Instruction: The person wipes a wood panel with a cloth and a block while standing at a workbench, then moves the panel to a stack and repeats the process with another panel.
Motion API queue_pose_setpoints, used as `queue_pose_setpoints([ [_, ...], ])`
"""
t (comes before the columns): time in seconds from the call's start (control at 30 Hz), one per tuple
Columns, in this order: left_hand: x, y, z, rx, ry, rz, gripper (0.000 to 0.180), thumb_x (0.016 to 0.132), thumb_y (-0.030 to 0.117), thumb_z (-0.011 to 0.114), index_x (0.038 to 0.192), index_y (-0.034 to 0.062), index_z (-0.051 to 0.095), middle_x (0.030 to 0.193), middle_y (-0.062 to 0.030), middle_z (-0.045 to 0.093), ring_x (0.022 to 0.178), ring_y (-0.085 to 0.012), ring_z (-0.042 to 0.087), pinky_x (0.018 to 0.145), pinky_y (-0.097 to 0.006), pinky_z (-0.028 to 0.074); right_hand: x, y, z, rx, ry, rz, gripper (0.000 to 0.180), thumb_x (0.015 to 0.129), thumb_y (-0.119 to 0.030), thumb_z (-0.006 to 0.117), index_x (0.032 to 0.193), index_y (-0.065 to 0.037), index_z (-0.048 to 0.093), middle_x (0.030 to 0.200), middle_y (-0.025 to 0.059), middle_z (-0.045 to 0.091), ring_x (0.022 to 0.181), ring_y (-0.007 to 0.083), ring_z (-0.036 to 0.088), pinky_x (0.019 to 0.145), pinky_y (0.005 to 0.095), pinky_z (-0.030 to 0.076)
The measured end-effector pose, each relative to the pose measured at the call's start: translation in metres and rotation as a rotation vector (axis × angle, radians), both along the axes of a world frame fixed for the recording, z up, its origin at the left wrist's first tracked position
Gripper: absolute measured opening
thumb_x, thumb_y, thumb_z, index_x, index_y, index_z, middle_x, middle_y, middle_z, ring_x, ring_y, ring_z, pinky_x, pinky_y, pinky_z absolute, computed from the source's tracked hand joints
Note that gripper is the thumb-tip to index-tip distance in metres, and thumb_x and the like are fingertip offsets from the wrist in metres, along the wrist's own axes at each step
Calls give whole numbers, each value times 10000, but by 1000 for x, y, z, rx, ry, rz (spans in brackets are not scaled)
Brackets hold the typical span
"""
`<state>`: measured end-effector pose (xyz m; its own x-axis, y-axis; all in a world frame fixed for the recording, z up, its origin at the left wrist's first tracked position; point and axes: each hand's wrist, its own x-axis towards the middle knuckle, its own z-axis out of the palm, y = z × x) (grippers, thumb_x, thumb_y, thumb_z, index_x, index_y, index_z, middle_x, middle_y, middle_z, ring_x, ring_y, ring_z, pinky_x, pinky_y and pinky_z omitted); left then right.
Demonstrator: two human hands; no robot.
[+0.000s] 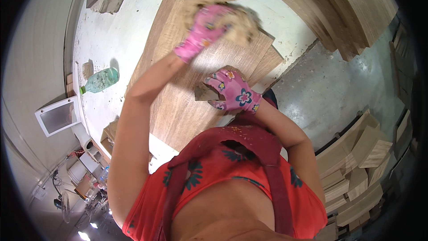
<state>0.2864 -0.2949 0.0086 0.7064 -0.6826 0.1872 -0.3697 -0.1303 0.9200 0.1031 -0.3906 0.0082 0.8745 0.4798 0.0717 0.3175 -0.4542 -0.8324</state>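
My left hand (207, 29), in a pink flowered glove, is closed on a tan cloth rag (243, 27) at the far part of a stack of wood-grain boards (178, 116). Motion blurs both rag and fingers. Closer to my body, my right hand (236, 91), gloved the same way, curls its fingers and thumb around a small flat brown piece (204, 93). Its kind I cannot make out. That piece is over the top board, whose surface shines in the light. Corners of lower boards stick out at the right and far edges of the stack.
The boards lie on a white, stained worktable (142, 31). A green plastic bottle (101, 80) lies on its side at the left. Long wood-grain planks (321, 9) are stacked at the far right. More cut boards (356, 169) are piled at the lower right, beside the grey floor (312, 89).
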Motion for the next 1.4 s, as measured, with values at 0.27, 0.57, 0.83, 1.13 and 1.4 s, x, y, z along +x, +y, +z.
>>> queue_pose_setpoints([
  [0.27,137,97,-22,501,-285,420,328,825,114,664,1137,34,602,1064,-118,651,972,-208,616,831,-293,491,-4,2,0,-11,-49,-6,642,678,-377,700,1225,-96,516,1061,128,554,1021,335,519,905,440,407],
  [0.57,59,117,-28,115,-196,773,360,820,113,676,1169,58,605,1100,-115,639,1011,-203,598,895,-298,456,-8,2,-19,118,40,-39,699,680,-418,689,1297,-173,471,1276,176,476,1193,398,438,1002,479,374],
  [0.83,-25,171,3,448,-432,926,341,839,104,656,1156,-1,585,1074,-117,638,999,-217,596,908,-306,443,-80,-82,-14,408,-76,-616,563,799,-418,628,1224,-57,552,1134,130,627,1099,285,571,972,380,415],
  [1.13,-24,129,-30,175,-298,789,357,813,80,649,1151,-15,586,1066,-130,639,990,-252,599,909,-338,444,-118,-134,-39,211,-83,-1071,562,706,-51,649,1257,-63,537,1169,122,595,1083,308,539,1014,408,349],
  [1.4,-66,108,-24,251,-504,767,362,800,40,635,1156,-4,585,1094,-139,615,1016,-269,584,932,-350,431,-82,-151,-48,22,-143,-1050,667,613,-179,774,1239,-129,549,1098,147,553,1055,344,497,930,437,406],
])
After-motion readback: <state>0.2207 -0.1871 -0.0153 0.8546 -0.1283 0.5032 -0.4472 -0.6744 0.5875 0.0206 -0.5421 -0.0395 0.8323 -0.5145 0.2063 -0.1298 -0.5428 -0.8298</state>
